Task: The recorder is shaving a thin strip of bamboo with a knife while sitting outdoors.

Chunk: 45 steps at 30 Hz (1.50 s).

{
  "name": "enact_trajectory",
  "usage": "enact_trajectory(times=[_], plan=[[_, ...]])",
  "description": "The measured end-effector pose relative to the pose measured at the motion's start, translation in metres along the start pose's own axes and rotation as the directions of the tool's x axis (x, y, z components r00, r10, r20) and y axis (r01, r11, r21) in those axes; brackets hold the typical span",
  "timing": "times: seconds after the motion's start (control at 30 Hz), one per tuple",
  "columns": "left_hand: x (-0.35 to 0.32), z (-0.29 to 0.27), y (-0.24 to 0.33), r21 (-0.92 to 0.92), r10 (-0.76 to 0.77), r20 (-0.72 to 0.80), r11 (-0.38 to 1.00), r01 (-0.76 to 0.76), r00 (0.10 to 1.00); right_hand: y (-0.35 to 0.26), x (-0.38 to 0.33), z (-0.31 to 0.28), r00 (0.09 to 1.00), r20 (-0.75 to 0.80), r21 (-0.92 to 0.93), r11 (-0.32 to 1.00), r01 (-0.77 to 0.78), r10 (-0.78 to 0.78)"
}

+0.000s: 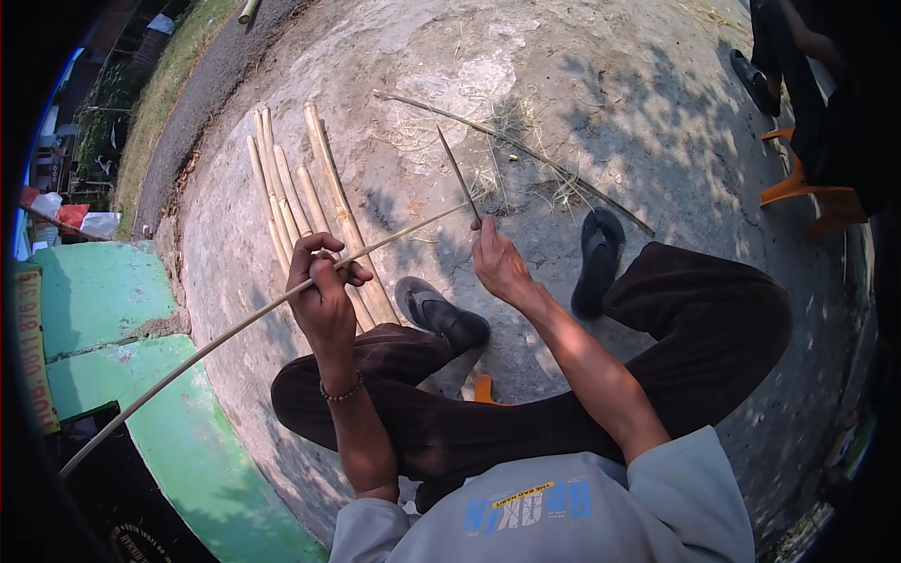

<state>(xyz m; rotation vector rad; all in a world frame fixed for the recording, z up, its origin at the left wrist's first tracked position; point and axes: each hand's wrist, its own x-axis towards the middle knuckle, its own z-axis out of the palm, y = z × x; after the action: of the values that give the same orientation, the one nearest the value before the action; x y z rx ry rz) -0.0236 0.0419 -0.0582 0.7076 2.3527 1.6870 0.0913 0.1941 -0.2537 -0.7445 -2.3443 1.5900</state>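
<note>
My left hand (325,280) is closed round a long, thin bamboo stick (221,342). The stick slants from the lower left up to the middle, and its far tip ends close to my right hand (498,260). That hand grips a knife by its handle, with the narrow dark blade (454,166) pointing up and away from me. Between blade and stick tip the distance looks small; I cannot tell whether they touch. Most of the knife's handle is hidden in my fingers.
Several bamboo poles (324,169) lie on the ground beyond my left hand. A thin dark stick (511,143) lies among pale shavings (507,117). My sandalled feet rest on the ground. At right, another person's leg is beside an orange stool (815,192). A green concrete slab (206,450) lies left.
</note>
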Motion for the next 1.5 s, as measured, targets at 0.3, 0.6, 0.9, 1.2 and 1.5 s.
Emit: enact_trajectory(times=[0.3, 0.6, 0.9, 1.2, 1.5], plan=[[0.002, -0.014, -0.009, -0.026, -0.012, -0.009, 1.000, 0.012, 1.000, 0.009, -0.020, 0.038, 0.919, 0.302, -0.242, 0.953, -0.184, 0.255], [0.008, -0.012, -0.008, -0.106, -0.015, 0.007, 0.994, 0.015, 1.000, 0.147, -0.025, 0.022, 0.893, 0.018, -0.276, 0.861, -0.428, 0.450], [0.001, -0.008, -0.002, -0.056, -0.031, -0.003, 0.998, 0.031, 1.000, -0.060, -0.027, 0.013, 0.929, 0.063, 0.026, 0.931, 0.363, -0.364], [0.006, -0.004, -0.002, -0.011, -0.062, -0.024, 0.998, 0.062, 0.998, 0.066, -0.004, 0.021, 0.913, 0.284, -0.420, 0.894, -0.157, 0.294], [0.007, -0.009, 0.000, -0.002, -0.060, -0.036, 0.998, 0.060, 0.998, 0.081, -0.001, 0.009, 0.949, 0.046, -0.272, 0.918, -0.287, 0.311]])
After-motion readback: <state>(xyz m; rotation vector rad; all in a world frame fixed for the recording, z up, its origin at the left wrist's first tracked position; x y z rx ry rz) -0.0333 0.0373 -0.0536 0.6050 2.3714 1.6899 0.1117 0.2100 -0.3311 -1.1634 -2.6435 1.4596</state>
